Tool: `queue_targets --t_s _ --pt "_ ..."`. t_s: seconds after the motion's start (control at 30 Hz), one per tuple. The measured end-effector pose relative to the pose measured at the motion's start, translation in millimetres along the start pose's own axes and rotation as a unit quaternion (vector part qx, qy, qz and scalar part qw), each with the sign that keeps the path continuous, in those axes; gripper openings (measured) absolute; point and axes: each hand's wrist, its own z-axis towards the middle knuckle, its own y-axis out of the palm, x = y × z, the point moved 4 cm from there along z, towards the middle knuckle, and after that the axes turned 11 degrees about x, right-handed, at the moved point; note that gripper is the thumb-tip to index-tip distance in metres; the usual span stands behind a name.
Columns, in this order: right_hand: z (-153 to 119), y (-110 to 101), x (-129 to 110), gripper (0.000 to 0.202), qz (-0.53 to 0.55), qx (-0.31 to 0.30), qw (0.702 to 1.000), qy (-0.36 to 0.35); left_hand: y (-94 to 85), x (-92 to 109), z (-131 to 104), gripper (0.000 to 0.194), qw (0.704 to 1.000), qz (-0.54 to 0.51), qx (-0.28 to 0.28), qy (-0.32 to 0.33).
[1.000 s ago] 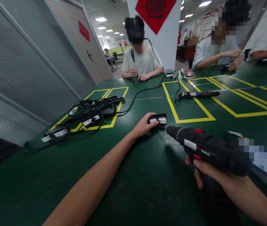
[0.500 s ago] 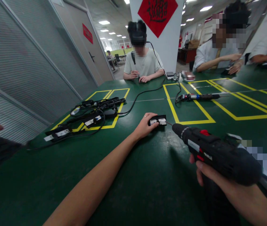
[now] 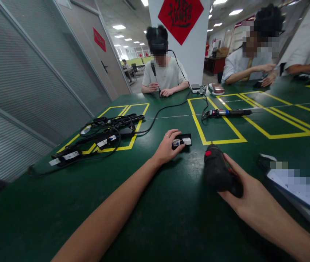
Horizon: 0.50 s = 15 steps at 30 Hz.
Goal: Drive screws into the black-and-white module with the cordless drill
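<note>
My left hand reaches out over the green table, its thumb and fingers closed around the left end of a small black box with a white label. The box rests on the table, and part of it is hidden by the fingers. To its right, my right hand is wrapped round a black cordless drill with red parts. Seen from behind, the drill points away from me, and its bit is hardly visible. The drill is apart from the box.
Black adapters and coiled cables lie within yellow tape on the left. A screwdriver-like tool lies across tape lines on the right. Near the right edge is a clipboard with papers. A person opposite holds a screwdriver.
The drill has swung away from the box, from pointing left at its right end to pointing forward. My left hand stays at the box.
</note>
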Motion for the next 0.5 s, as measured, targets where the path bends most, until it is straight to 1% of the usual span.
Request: queue_targets --t_s 0.1,0.2,0.33,0.43,0.5 --pt "0 10 8 0.082 -0.075 -0.034 0.996 -0.018 -0.1 8 0 0.055 0.997 0.033 0.000 0.063" --pt "-5 20 12 0.082 -0.146 -0.070 0.986 -0.046 1.9 11 -1 0.048 0.993 0.056 -0.012 0.104" --pt "-10 25 12 0.079 -0.187 -0.089 0.976 -0.067 3.8 9 -1 0.038 0.991 0.070 -0.023 0.109" --pt "-9 26 12 0.080 -0.199 -0.100 0.972 -0.073 3.5 9 -1 0.034 0.992 0.073 -0.019 0.104" --pt "-8 24 8 0.078 -0.212 -0.102 0.968 -0.084 3.3 10 -1 0.032 0.992 0.072 -0.017 0.102"
